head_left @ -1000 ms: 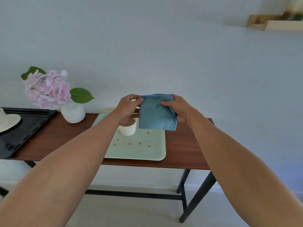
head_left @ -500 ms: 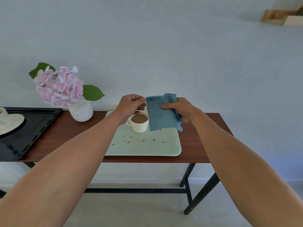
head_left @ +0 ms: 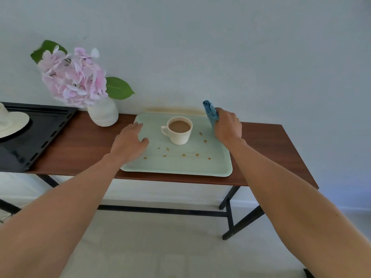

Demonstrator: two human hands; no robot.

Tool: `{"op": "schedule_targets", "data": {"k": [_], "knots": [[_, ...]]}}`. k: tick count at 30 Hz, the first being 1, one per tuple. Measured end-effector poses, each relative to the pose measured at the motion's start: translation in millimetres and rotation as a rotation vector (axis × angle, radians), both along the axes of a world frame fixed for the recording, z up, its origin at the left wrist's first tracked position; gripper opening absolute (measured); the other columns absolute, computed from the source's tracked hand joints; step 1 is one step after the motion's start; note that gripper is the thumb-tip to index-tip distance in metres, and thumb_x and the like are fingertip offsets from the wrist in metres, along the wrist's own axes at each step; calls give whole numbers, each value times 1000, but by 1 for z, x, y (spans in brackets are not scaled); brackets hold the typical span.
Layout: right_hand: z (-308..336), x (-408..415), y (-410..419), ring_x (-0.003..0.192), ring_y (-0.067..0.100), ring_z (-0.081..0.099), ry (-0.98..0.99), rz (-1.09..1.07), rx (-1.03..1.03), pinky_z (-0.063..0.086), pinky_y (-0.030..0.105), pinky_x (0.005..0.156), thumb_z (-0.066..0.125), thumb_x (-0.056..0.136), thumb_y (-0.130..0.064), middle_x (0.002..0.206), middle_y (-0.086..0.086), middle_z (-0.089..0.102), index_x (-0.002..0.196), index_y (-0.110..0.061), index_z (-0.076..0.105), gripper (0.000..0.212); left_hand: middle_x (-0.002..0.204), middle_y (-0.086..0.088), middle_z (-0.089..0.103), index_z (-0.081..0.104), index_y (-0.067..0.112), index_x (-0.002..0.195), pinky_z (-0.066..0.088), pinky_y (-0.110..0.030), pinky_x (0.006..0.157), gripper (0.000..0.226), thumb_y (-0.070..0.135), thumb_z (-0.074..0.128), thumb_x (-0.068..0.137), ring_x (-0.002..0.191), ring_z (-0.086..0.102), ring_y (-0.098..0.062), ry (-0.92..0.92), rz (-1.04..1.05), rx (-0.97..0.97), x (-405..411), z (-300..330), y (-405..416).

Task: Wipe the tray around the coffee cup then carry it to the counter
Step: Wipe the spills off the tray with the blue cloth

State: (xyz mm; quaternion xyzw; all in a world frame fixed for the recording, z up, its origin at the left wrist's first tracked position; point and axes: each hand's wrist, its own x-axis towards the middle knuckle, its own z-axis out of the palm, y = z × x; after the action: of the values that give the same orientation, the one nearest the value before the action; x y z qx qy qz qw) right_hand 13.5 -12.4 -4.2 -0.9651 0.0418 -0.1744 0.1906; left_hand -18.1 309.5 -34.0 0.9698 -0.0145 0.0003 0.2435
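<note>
We see a pale green tray lying flat on the wooden surface, its front edge close to the surface's front edge and its far edge almost at the wall. A white coffee cup, filled with milky coffee, stands on the far half of the tray, handle to the left, and small brown drips scatter in front of and to the right of it. Our left hand rests open and flat on the tray's left edge, fingers spread, gripping nothing. Our right hand is closed around a bunched blue cloth at the tray's far right corner; whether the cloth touches the tray we cannot tell. To the right of the tray the surface is bare wood out to its right edge. On the left, a white vase of pink flowers stands near the far edge, just apart from the tray's far left corner. Further left, a black tray overhangs the surface's left end and carries a white saucer cut off by the picture's edge. We can read no labels or writing anywhere.
</note>
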Motion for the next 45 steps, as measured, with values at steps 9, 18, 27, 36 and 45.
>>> {"op": "schedule_targets", "data": {"k": [9,18,27,36,45], "knots": [[-48,-5,19,106,34,64,147,190,-239,48,39,84,52,87,-3,128,-1,66,125,-22,66,44,168,4,14,27,17,159,6,-27,122,59,15,39,101,154,11,-11,23,-134,-144,-32,-31,42],[-49,-17,6,97,37,65,218,134,-369,46,38,71,47,94,-7,106,11,70,114,-18,69,32,168,6,10,24,15,160,-1,-22,119,58,15,31,102,153,10,-6,-35,-161,-65,-31,-44,46],[-51,-28,17,115,36,60,243,252,-399,50,44,85,50,87,0,137,0,61,139,-29,57,60,169,6,11,28,13,158,4,-31,124,57,20,29,102,153,13,-8,-38,-177,-7,-29,-47,46],[-45,-38,35,116,37,58,297,203,-295,49,44,88,47,94,-4,133,9,59,135,-16,58,44,169,5,14,33,14,157,5,-30,124,57,24,28,101,152,19,-11,-50,-164,49,-30,-46,42],[-47,-64,25,108,33,63,309,58,-304,49,39,79,47,95,-4,123,9,66,127,-15,65,38,169,7,11,31,13,157,5,-31,124,56,25,28,102,152,18,-11,-40,-147,72,-31,-46,40]]}}
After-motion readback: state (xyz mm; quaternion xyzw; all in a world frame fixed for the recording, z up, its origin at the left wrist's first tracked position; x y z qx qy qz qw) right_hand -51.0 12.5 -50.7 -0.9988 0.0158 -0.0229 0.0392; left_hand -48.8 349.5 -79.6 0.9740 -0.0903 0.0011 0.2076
